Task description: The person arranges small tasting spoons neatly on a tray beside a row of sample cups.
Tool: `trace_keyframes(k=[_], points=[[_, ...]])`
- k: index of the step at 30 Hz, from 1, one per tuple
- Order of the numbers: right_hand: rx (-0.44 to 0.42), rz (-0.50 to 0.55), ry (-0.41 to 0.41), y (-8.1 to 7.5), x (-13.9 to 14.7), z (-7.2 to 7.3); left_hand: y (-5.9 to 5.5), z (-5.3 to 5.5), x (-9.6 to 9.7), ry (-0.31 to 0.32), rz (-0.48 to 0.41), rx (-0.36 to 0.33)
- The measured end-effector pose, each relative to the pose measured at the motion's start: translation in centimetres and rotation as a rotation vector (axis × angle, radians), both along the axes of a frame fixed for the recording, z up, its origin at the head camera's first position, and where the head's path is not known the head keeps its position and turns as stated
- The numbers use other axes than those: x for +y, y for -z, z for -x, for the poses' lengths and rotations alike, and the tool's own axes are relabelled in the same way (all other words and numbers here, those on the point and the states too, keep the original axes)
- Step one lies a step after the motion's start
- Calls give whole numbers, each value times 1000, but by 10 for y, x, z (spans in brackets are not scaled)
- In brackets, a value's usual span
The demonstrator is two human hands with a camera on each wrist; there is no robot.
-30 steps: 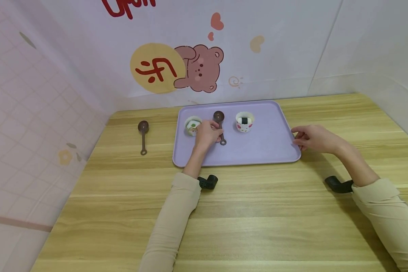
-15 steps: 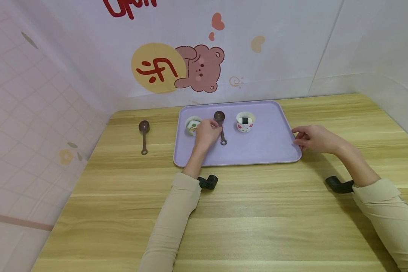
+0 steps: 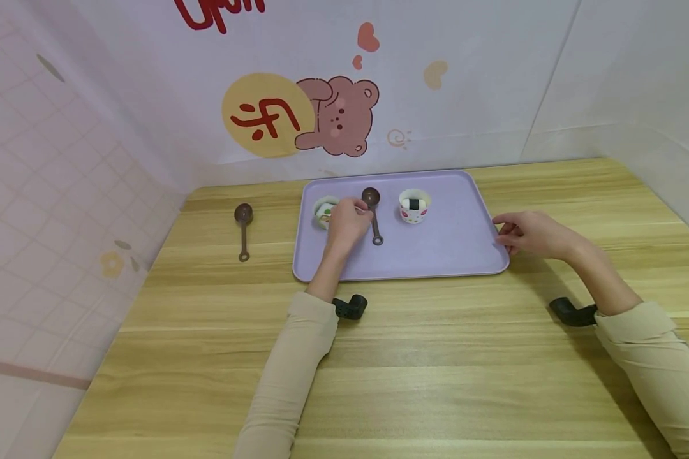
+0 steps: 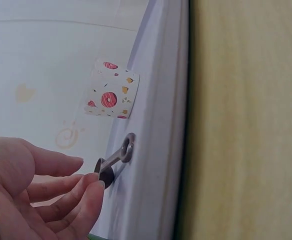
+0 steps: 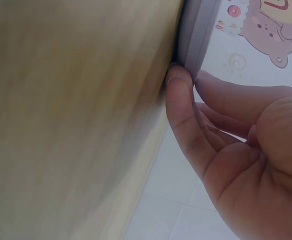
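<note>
On the lilac tray [image 3: 442, 252], a brown measuring spoon [image 3: 377, 228] lies between two patterned paper cups. My left hand [image 3: 347, 226] hovers over the tray with fingers loosely bent. In the left wrist view its fingertips are right by the spoon's handle [image 4: 117, 156], with the thumb apart. The left hand partly covers the left cup [image 3: 320, 213], which holds a white piece with green on it. In the right cup [image 3: 412, 215] sits a white piece with a black band. My right hand [image 3: 534, 234] pinches the tray's right edge [image 5: 198, 35] between thumb and fingers.
A second brown measuring spoon [image 3: 244, 231] lies on the wooden table [image 3: 436, 370], left of the tray. Behind the table hangs a white printed backdrop [image 3: 482, 83] close to the tray's far edge.
My left hand has shifted slightly left and away from the spoon on the tray. That spoon, both cups, the tray and my right hand stay in place.
</note>
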State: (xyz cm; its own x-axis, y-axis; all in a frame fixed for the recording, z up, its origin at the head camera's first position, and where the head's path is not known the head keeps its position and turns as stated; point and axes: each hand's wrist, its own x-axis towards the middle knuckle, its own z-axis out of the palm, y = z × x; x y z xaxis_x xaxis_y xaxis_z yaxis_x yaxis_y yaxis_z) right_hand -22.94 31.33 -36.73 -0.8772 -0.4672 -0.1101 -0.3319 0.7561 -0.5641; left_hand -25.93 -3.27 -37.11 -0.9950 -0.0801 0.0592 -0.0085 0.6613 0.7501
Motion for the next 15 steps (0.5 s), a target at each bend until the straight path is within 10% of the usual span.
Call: trace_keyframes(k=[15], points=[[-7, 12, 4, 3, 1, 2, -10, -4, 1, -10, 52, 15]])
